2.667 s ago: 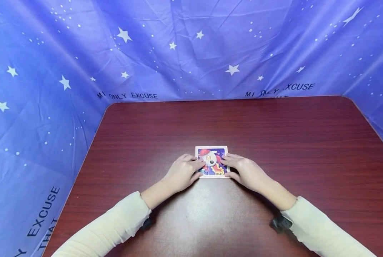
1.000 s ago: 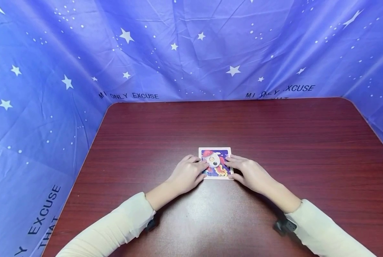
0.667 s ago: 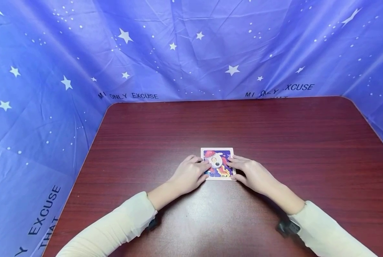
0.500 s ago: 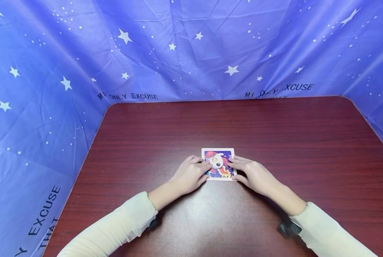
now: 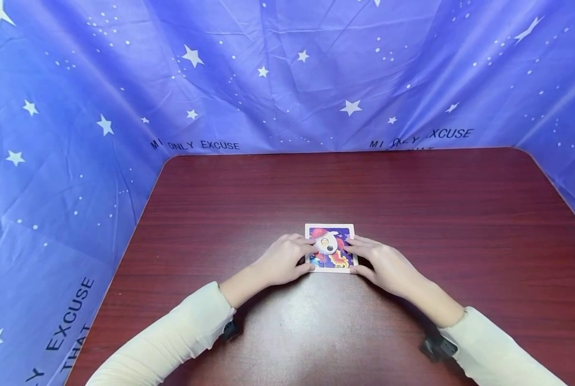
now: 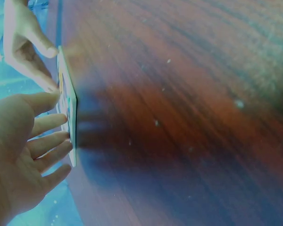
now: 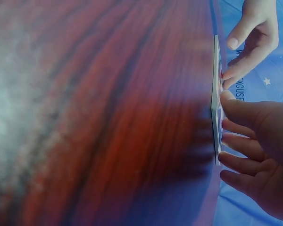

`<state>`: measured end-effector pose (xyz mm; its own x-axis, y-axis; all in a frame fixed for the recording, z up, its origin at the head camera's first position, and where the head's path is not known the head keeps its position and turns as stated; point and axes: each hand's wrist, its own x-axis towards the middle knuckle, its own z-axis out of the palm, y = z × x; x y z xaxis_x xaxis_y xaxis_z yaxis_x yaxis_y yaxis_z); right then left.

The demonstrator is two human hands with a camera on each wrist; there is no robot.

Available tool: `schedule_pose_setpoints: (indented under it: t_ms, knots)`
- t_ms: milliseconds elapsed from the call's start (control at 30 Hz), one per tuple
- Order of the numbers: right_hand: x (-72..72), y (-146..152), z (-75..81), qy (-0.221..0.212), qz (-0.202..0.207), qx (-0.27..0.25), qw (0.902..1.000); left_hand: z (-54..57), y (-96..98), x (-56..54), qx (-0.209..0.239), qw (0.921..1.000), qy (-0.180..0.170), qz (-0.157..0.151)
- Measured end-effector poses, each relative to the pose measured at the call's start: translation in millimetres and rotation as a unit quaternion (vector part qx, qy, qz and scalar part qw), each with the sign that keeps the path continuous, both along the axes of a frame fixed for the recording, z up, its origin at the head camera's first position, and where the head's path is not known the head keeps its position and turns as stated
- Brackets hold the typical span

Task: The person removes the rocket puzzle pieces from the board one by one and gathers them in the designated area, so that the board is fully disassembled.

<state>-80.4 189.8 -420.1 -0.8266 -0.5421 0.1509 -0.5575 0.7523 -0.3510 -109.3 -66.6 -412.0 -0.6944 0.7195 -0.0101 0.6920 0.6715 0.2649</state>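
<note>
A small square picture puzzle [image 5: 339, 259] with a pale border lies flat on the dark red wooden table. A white-faced figure with red and yellow parts fills its purple picture, and faint seams show. My left hand [image 5: 281, 261] rests at its left side, with fingertips over the picture and the thumb at the near left corner. On the opposite side my right hand [image 5: 389, 268] mirrors this, its fingertips on the right border. Both wrist views show the puzzle edge-on as a thin board [image 6: 73, 101], with the fingers of each hand extended and slightly spread against it.
The table [image 5: 413, 193] has rounded far corners. A blue-purple curtain [image 5: 287, 80] with white stars and black lettering hangs behind it and along both sides. Black wrist cameras show under the left cuff [image 5: 212, 305] and right cuff [image 5: 461, 327].
The puzzle has slid slightly to the right and a little nearer across the table, both hands moving along with it. The fingers stay on its two sides throughout.
</note>
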Motion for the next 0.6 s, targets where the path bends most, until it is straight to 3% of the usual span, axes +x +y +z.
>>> schedule_pose_setpoints:
  t_ms: [367, 600]
  knots:
    - [1.7, 0, 0.8, 0.022, 0.032, 0.0, 0.9992, 2.4, -4.3, -15.9, 0.046, 0.9983, -0.011, 0.033]
    - [-0.6, -3, 3.4, 0.022, 0.069, 0.015, 0.9972, 5.8, -0.1, -30.7, 0.072, 0.9951, -0.046, 0.048]
